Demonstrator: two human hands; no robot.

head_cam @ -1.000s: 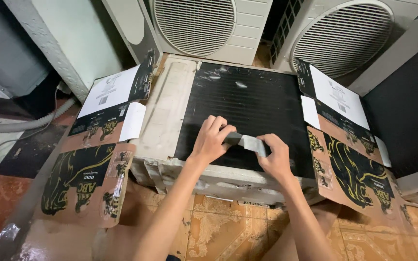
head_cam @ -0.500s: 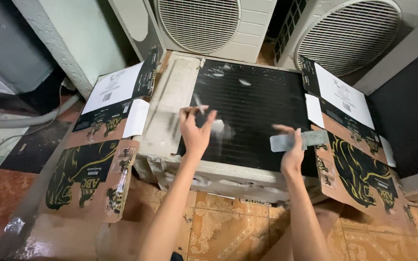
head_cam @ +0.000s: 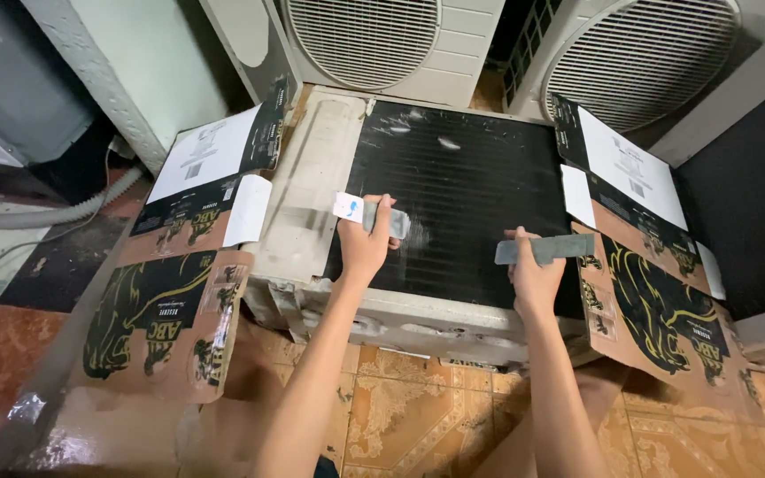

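Tiled floor [head_cam: 400, 416] beneath, orange-brown, patterned. Air-conditioner unit [head_cam: 418, 221] laid flat on floor inside opened cardboard box [head_cam: 179, 292]; black finned coil face turned upward. Two fan units stood upright behind unit. Left hand [head_cam: 367, 241] placed over coil's left edge, grip closed around small grey piece with white tag [head_cam: 374, 215]. Right hand [head_cam: 533, 274] placed over coil's right edge, grip closed on flat grey strip [head_cam: 546, 249], held level. Box flaps spread either side of unit.
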